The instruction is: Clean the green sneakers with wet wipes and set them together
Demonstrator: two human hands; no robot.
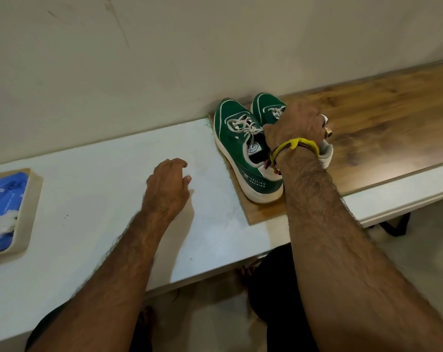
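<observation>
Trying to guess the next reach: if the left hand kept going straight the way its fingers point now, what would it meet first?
The left hand points up and right across the white tabletop. Nothing lies between; it would probably first meet the near green sneaker on the wooden board, though depth is uncertain.

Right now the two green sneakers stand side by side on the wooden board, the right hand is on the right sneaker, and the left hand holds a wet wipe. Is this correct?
Not quite: the left hand holds nothing. It hovers over the white table with loosely curled fingers, as the head view shows. The rest stands: both green sneakers are side by side on the wooden board, and the right hand is on the right sneaker.
</observation>
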